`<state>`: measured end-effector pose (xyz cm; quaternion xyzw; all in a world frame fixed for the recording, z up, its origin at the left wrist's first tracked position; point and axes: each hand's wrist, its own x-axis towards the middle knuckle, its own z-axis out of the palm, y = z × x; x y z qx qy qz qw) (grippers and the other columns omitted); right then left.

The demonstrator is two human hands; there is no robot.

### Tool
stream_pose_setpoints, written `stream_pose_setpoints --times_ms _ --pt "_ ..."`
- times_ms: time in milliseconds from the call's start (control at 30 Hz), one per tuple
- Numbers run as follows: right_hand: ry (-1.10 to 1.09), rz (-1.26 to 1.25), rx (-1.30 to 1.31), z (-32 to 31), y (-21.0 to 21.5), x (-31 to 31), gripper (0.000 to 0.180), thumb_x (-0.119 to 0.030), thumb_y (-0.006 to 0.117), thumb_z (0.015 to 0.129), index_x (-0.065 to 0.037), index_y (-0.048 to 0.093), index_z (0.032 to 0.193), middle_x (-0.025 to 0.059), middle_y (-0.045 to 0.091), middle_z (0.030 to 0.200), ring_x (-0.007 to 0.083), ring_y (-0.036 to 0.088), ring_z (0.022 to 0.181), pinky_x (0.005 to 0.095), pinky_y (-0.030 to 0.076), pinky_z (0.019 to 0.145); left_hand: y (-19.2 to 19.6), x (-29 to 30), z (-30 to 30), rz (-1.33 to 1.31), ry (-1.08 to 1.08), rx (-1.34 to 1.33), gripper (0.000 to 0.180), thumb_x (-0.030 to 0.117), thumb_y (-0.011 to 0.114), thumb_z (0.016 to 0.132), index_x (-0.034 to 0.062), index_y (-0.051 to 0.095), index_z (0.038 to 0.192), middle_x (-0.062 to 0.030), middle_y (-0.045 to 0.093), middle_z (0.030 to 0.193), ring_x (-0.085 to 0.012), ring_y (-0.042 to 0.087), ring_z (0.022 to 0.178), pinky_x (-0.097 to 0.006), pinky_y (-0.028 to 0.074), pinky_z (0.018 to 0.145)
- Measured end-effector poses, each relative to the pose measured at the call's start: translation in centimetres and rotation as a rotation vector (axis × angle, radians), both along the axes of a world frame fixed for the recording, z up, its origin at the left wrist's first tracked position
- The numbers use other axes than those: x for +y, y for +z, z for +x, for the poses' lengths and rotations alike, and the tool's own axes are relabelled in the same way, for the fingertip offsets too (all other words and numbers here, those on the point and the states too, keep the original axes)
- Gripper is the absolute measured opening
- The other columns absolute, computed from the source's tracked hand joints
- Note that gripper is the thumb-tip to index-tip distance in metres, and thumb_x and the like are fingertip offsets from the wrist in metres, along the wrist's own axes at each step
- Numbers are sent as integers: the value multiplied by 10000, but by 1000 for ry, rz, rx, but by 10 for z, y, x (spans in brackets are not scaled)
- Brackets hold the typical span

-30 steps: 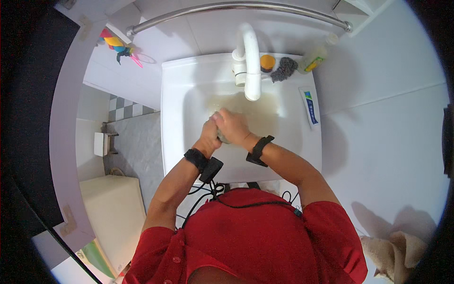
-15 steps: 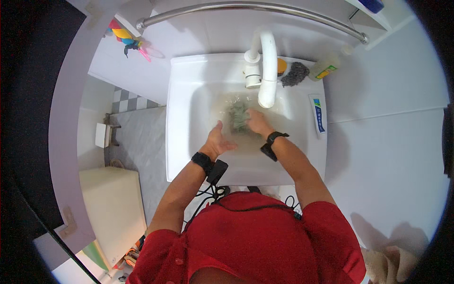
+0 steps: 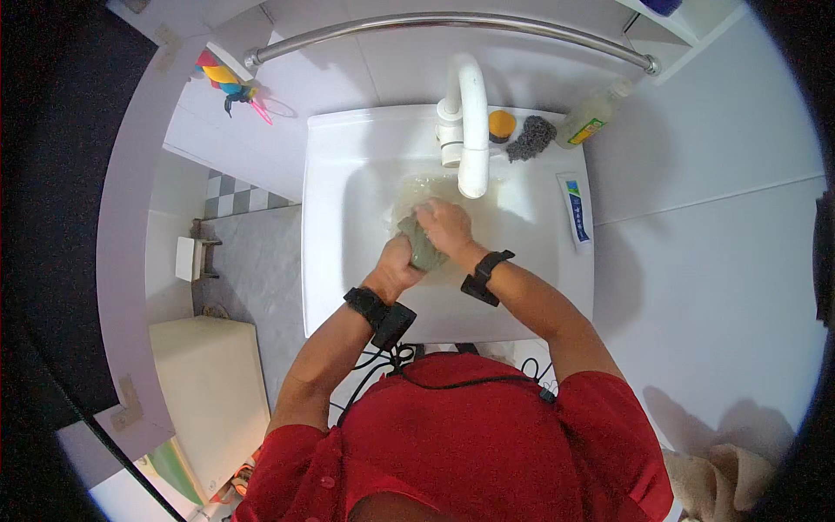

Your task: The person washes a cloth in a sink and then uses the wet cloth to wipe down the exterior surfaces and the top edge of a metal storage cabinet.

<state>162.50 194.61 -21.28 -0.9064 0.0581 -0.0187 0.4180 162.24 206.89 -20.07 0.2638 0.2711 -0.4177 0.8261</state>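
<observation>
A wet grey-green cloth (image 3: 425, 250) is bunched between my hands, low in the white sink (image 3: 318, 252). My left hand (image 3: 397, 263) is closed round its near left side. From above, my right hand (image 3: 446, 226) grips its upper right part, with the fingers curled inward. Cloudy water (image 3: 487, 187) lies in the basin around the cloth. The white faucet (image 3: 472, 130) arches over the basin just beyond my right hand. Each of my wrists carries a black strap with a small box.
Along the sink's back right edge stand a yellow-topped container (image 3: 501, 125), a grey scrubber (image 3: 531, 139) and a clear bottle (image 3: 593, 117). A white and blue tube (image 3: 575, 211) lies on the right rim. The metal rail (image 3: 452, 19) crosses behind. Black cables (image 3: 461, 384) hang across my front.
My left hand, open beside the cloth before, has closed on it. My right hand has shifted left, and the cloth is now gathered nearer to me between both hands.
</observation>
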Motion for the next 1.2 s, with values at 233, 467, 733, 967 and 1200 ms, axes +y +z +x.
stream_pose_setpoints --times_ms 233,467,733,967,1200 --pt "121 196 -286 -28 30 41 194 -243 529 765 -51 528 795 146 550 739 359 522 669 422 410 614 -4 8 12 197 -36 -139 265 236 402 880 81 478 1081 -78 539 1034 -214 530 942 -382 452 812" --pt "-45 -105 90 2 16 -4 273 -297 483 784 -43 562 847 186 584 829 350 563 752 445 436 657 3 1 2 100 -80 -113 302 254 329 905 74 450 1115 -79 525 1075 -217 514 983 -388 407 877" --pt "-235 -373 282 -5 -43 -53 440 -309 546 771 -33 499 1111 175 536 1067 336 478 1026 388 363 894 -20 30 5 304 -133 121 482 381 296 902 130 213 1306 -153 211 1348 -391 249 1204 -518 294 938" --pt "194 403 166 -17 -40 15 267 -238 614 744 8 524 794 116 532 634 158 485 588 310 404 555 -15 5 3 191 -196 73 568 485 297 871 67 298 1255 -206 358 1240 -369 361 1131 -531 279 933" --pt "328 388 -136 -35 41 50 275 -279 586 762 -21 496 733 149 513 607 248 511 561 351 396 513 -42 38 17 230 -514 -1155 405 324 435 870 8 422 1122 -134 515 1039 -239 496 955 -363 416 845"
